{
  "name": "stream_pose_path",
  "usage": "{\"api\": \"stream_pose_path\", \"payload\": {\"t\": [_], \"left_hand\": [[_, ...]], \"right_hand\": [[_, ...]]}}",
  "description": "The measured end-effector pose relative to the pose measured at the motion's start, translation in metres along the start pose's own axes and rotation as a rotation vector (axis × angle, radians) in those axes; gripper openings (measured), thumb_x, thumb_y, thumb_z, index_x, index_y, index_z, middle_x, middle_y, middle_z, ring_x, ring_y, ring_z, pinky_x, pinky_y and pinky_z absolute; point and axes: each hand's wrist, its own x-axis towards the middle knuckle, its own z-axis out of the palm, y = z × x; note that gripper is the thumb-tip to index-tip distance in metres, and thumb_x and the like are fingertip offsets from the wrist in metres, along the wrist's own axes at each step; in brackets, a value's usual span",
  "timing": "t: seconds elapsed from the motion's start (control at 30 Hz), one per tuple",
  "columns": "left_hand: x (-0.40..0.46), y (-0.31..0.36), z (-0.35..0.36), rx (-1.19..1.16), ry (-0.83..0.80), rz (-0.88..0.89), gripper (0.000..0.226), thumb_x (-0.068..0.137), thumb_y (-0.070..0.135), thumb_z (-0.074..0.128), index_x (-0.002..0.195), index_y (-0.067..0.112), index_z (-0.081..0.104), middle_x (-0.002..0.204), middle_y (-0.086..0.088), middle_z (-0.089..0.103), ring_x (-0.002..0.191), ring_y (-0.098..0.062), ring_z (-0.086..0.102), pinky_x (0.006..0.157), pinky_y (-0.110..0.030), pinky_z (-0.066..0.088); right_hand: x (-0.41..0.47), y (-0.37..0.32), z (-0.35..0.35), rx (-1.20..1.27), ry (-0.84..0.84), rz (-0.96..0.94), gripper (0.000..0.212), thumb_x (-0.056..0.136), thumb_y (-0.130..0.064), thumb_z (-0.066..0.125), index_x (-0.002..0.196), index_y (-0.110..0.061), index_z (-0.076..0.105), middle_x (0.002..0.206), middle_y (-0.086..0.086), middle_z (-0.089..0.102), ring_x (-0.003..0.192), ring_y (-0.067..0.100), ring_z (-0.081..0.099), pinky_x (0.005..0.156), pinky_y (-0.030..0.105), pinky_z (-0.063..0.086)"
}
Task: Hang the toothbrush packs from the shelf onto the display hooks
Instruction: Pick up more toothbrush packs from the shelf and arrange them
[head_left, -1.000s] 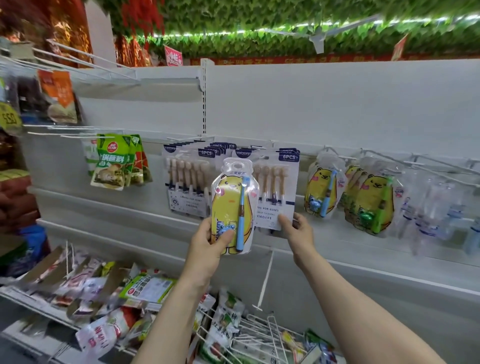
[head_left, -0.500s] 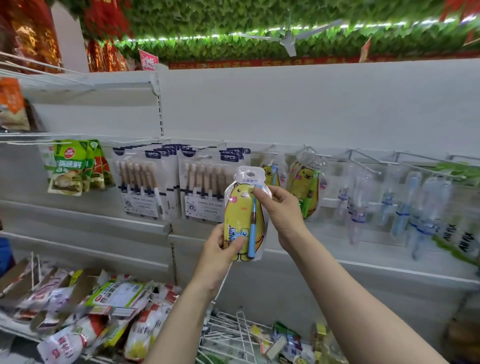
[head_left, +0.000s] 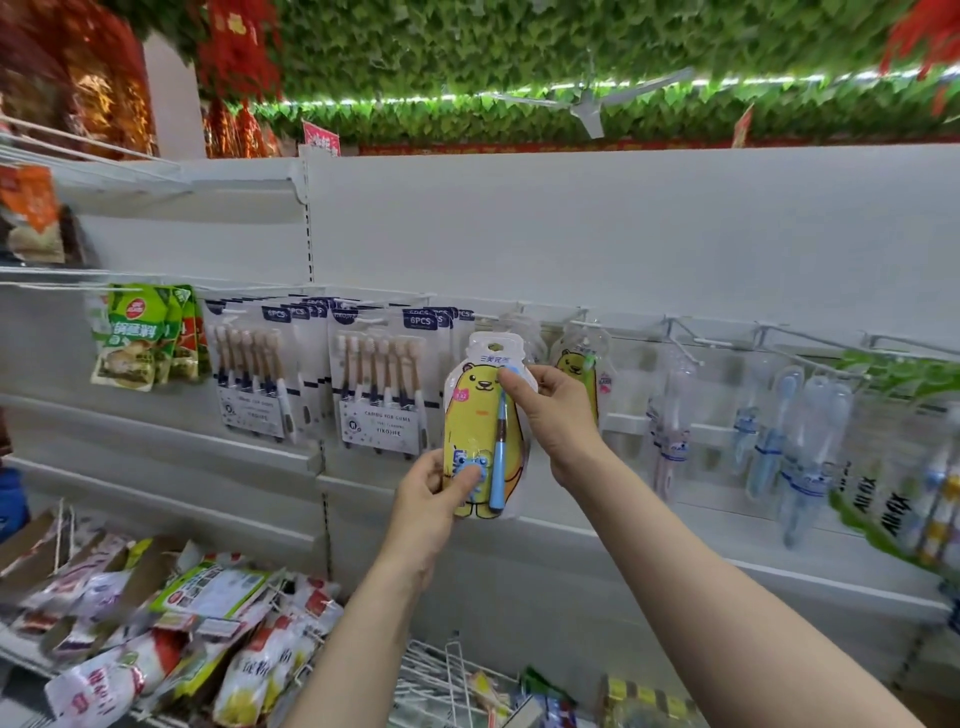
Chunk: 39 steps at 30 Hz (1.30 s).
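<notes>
The step in hand is hanging one yellow bear toothbrush pack (head_left: 483, 431), held upright at the centre of the frame before the row of display hooks (head_left: 680, 345). The left hand (head_left: 434, 501) pinches its lower edge, thumb on the front; the right hand (head_left: 553, 415) pinches its upper right side. The hang hole at the top looks not yet threaded. Next, the hole likely needs lining up with a hook tip and sliding on.
</notes>
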Motion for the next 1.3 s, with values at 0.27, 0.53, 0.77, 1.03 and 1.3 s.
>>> {"api": "stream_pose_path", "payload": {"t": [0.27,0.53,0.77,1.03,1.3], "left_hand": [[0.033,-0.013,-0.008,-0.014,-0.012,0.008,0.023,0.091,0.013,0.066,0.114,0.008,0.062,0.101,-0.005,0.076,0.097,-0.023,0.072,0.088,-0.041,0.057],[0.075,-0.029,-0.015,0.051,-0.101,-0.012,0.024,0.091,0.017,0.068,0.114,0.013,0.063,0.103,-0.002,0.076,0.100,-0.021,0.071,0.092,-0.042,0.055],[0.118,-0.046,-0.010,0.088,-0.128,-0.070,0.015,0.090,0.021,0.070,0.104,0.022,0.063,0.100,-0.003,0.074,0.097,-0.022,0.069,0.084,-0.040,0.056],[0.146,-0.063,-0.006,0.065,-0.169,-0.058,0.012,0.091,0.018,0.068,0.102,0.020,0.062,0.101,-0.005,0.073,0.096,-0.019,0.069,0.077,-0.029,0.056],[0.118,-0.082,0.008,0.133,0.006,-0.248,0.041,0.090,0.027,0.070,0.122,0.008,0.054,0.109,-0.006,0.065,0.107,-0.030,0.062,0.098,-0.045,0.048]], "right_hand": [[0.026,0.013,0.008,-0.064,0.036,0.007,0.024,0.088,-0.027,0.076,0.105,-0.010,0.071,0.088,-0.003,0.073,0.069,-0.002,0.069,0.056,0.012,0.050],[0.047,0.028,0.009,-0.121,0.110,-0.023,0.016,0.087,-0.023,0.077,0.099,-0.013,0.073,0.084,-0.006,0.075,0.071,-0.001,0.070,0.060,0.014,0.051],[0.075,0.043,0.011,-0.157,0.182,0.032,0.022,0.084,-0.028,0.080,0.102,-0.016,0.073,0.095,0.002,0.078,0.092,0.020,0.075,0.083,0.040,0.062],[0.079,0.049,0.009,-0.246,0.214,0.040,0.031,0.089,-0.033,0.074,0.111,-0.012,0.068,0.102,0.003,0.076,0.094,0.013,0.072,0.076,0.023,0.059],[0.027,0.066,-0.019,-0.485,0.090,0.324,0.061,0.089,-0.037,0.073,0.138,-0.008,0.052,0.132,0.005,0.062,0.115,0.018,0.060,0.099,0.034,0.051]]}}
